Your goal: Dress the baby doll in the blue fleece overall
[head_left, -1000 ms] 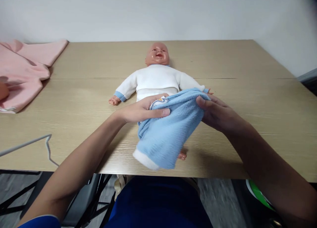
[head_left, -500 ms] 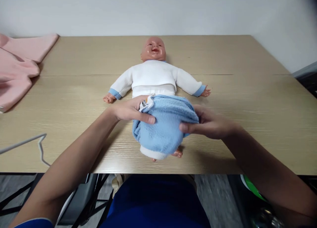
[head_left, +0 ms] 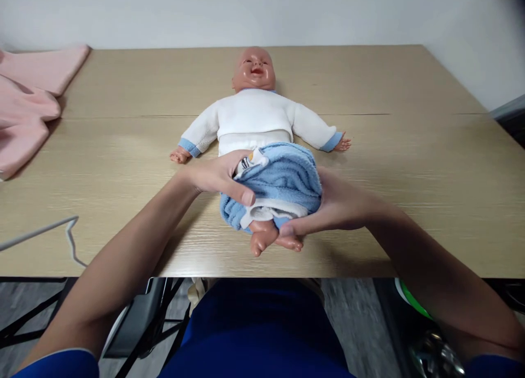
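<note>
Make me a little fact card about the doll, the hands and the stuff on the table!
Doll: on its back, feet toward the near edge
Top: white sweater, blue cuffs
Blue garment: white-trimmed, bunched at the doll's legs
Feet: bare, poking out below
Left hand: holding the garment
Right hand: holding its other side
Table, far left: pink cloth, pale bent rod

Pale grey wall [head_left: 164, 17] behind a light wood-grain table [head_left: 410, 175], streaked grey floor [head_left: 353, 312] below.
</note>
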### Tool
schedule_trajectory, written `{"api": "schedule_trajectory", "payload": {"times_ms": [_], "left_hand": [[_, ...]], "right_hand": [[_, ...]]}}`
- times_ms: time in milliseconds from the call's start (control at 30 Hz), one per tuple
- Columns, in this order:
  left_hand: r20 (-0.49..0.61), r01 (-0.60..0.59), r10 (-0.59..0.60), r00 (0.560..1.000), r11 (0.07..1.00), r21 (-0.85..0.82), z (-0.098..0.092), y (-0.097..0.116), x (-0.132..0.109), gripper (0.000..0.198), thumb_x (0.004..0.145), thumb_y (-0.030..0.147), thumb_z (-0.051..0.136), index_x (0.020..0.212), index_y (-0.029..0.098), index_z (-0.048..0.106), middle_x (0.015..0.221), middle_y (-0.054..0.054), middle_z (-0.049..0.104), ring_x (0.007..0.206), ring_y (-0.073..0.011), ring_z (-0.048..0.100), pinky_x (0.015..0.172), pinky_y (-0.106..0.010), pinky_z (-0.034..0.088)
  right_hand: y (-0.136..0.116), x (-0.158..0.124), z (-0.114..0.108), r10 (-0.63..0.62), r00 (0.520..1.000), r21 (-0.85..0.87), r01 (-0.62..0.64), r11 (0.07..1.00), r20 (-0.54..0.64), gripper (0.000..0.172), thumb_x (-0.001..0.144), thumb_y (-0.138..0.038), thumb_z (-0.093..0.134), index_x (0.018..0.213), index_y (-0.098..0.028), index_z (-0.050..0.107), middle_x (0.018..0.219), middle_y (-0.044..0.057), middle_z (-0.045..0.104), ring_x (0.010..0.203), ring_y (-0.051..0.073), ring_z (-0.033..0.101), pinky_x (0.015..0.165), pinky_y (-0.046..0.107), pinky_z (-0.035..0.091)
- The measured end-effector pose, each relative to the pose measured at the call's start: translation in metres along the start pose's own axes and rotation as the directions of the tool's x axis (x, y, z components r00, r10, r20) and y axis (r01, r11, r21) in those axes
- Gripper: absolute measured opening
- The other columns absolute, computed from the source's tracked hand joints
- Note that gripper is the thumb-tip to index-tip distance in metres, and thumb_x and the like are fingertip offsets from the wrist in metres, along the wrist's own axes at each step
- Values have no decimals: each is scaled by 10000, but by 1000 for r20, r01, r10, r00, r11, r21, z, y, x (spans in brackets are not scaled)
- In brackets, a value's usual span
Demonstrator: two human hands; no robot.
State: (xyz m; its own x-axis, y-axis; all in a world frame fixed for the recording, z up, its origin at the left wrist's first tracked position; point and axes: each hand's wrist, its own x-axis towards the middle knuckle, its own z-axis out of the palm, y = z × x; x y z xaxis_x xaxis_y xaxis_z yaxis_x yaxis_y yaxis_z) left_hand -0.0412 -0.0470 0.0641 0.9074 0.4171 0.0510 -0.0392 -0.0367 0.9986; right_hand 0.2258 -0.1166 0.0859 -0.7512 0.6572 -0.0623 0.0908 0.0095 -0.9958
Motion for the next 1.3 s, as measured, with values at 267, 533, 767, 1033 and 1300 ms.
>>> {"api": "schedule_trajectory", "payload": {"times_ms": [267,533,767,1033,1300], "left_hand": [[-185,111,-84,979,984,139,17,15,6,363,866,386,933,1134,198,775,1069,-43,814,1083,-270,752,1010,-373,601],[-270,154,-58,961,924,351,27,16,12,263,1004,376,677,1180,187,729,1194,-57,806,1113,-254,711,993,-361,552],[-203,340,-274,940,780,525,43,32,5,280,953,389,715,1161,202,697,1108,-59,805,1019,-278,746,868,-379,526],[-227,313,-216,950,640,702,54,23,5,308,908,376,760,1154,217,668,967,-43,732,919,-285,705,775,-377,478],[-145,242,-194,970,797,553,55,21,0,813,868,225,765,1645,222,525,1637,-123,659,1442,-339,668,1174,-458,543]], "right_hand": [[18,-2,1,-54,889,-26,48,999,-455,323,909,-526,917,1064,-270,794,988,30,757,963,286,717,860,412,629],[21,-18,30,173,805,120,-127,985,-567,403,976,-561,872,1283,-305,814,1157,39,818,1054,291,741,898,406,632],[25,-45,68,247,814,117,-219,969,-526,440,971,-540,864,1308,-274,771,1189,71,819,1077,323,744,884,436,642],[15,-49,88,21,715,-302,-321,898,-699,261,932,-314,713,1185,-252,732,1145,80,753,1064,334,713,960,493,576],[17,-52,99,87,721,-172,-277,945,-687,440,926,-338,707,1360,-268,707,1300,79,775,1277,366,732,1075,513,605]]}}
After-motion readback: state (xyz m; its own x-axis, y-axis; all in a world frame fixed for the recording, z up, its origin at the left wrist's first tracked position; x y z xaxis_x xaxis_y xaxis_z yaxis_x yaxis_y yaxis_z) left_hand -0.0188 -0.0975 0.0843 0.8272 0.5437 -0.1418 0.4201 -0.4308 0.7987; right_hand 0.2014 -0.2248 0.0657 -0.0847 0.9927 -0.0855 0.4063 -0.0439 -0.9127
